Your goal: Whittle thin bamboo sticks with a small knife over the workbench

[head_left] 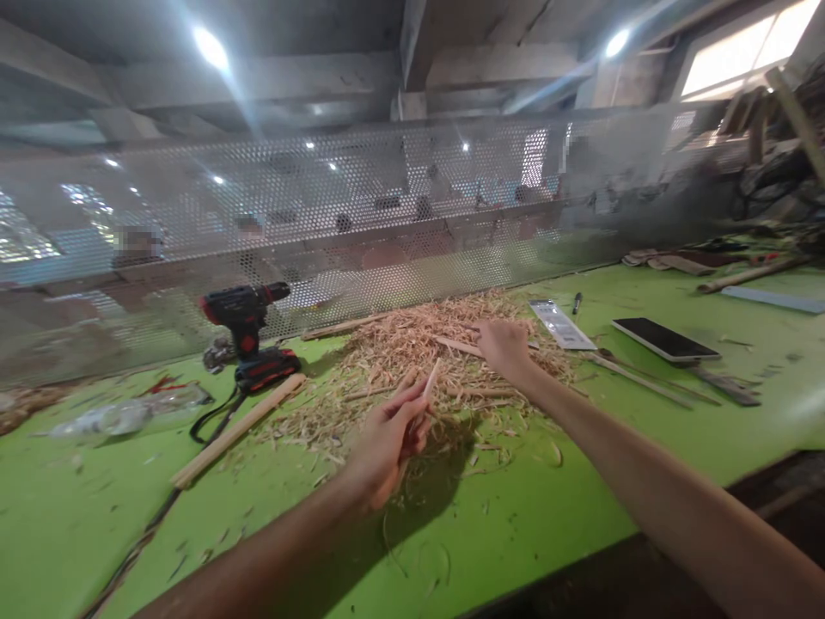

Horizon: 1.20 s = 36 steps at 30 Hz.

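Observation:
My left hand (394, 437) is closed around a thin, pale wooden stick (432, 380), whose tip points up and away from me. Farther forward, my right hand (504, 348) is over a pile of wood shavings (412, 344), its fingers curled together. A small dark end shows at its fingertips and a short grey edge on its other side, but I cannot make out what it holds. Just left of that hand, a flat wooden strip (459, 346) lies on the shavings. Another thin stick (480, 393) rests along the near side of the pile.
A cordless drill (248, 331) stands at left beside a wooden slat (238, 430) and plastic bag (132, 414). At right lie a phone (665, 339), white packet (560, 325) and marker (577, 303). A perforated metal screen (361, 202) backs the green table (554, 507).

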Tool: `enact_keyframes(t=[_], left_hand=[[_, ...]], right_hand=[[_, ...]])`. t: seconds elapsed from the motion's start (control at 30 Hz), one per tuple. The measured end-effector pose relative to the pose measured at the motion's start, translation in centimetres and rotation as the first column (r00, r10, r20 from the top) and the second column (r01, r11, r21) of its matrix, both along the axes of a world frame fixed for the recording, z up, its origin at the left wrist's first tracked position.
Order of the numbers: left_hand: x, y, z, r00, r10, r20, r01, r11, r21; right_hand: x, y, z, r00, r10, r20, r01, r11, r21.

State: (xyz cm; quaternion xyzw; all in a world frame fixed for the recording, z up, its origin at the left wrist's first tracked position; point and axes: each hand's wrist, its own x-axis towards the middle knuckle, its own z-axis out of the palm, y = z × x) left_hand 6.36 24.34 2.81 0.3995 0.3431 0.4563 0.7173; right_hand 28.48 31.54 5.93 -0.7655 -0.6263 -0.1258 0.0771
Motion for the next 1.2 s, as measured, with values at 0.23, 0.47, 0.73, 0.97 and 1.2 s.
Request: enact_keyframes(t=[0.23,0.47,0.73,0.97,1.2], left_hand=[[-0.2,1.2,-0.5,0.997,0.014,0.07,-0.011,0.999,-0.046],[-0.3,1.5,-0.4,0.99,-0.041,0.135,0.051,0.996,-0.072],[-0.1,0.3,-0.4,0.995,-0.069,0.072,0.072,0.996,-0.047],[0.2,-0.1,0.0,0.995,-0.093,0.043,0.092,0.995,0.023],[-0.3,1.6,-1.3,0.999,0.015,0.049,-0.014,1.0,-0.01]], right_hand=[[-3.5,-1.6,-1.1,0.96,0.28,-0.021,-0.28,0.96,0.007],[-5.8,-2.4,-1.9,0.934,0.355,0.036,-0.351,0.933,-0.081],[-4.0,-1.1,-0.7,0.98,0.191,0.046,-0.189,0.981,-0.049],[0.1,-0.3,-0.2,0.999,0.038,0.01,-0.038,0.998,0.048],[-5.1,-1.8,-1.9,0.932,0.361,-0.016,-0.361,0.928,-0.091]])
